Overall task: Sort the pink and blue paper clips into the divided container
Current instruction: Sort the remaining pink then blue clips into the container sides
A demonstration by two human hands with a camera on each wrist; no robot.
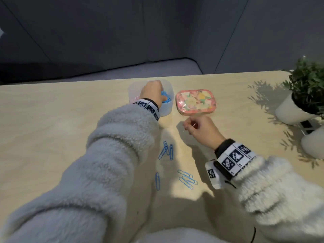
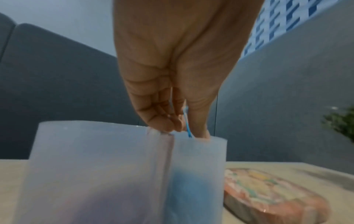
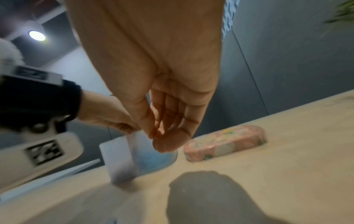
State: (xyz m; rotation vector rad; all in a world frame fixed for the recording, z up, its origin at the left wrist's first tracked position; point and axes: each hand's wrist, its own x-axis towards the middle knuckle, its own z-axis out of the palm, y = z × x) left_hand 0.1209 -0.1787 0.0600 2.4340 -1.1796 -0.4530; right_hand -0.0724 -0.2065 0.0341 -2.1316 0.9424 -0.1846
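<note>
Now your table [image 1: 52, 120] carries the translucent divided container [image 1: 166, 109], pink tin [image 1: 196, 102] just beside it. Your left hand [image 1: 152, 92] pinches a blue paper clip [image 2: 186, 121] above the blue-filled compartment (right side); your right hand [image 1: 201, 130] hovers loosely curled, holding nothing. Loose blue clips [image 1: 186, 178] lie nearer you.

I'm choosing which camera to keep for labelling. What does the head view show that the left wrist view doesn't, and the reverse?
Only the head view shows the loose blue clips on the table, the right hand and the white plant pots. Only the left wrist view shows a blue clip pinched by the left hand. Both show the divided container and the pink floral tin.
</note>
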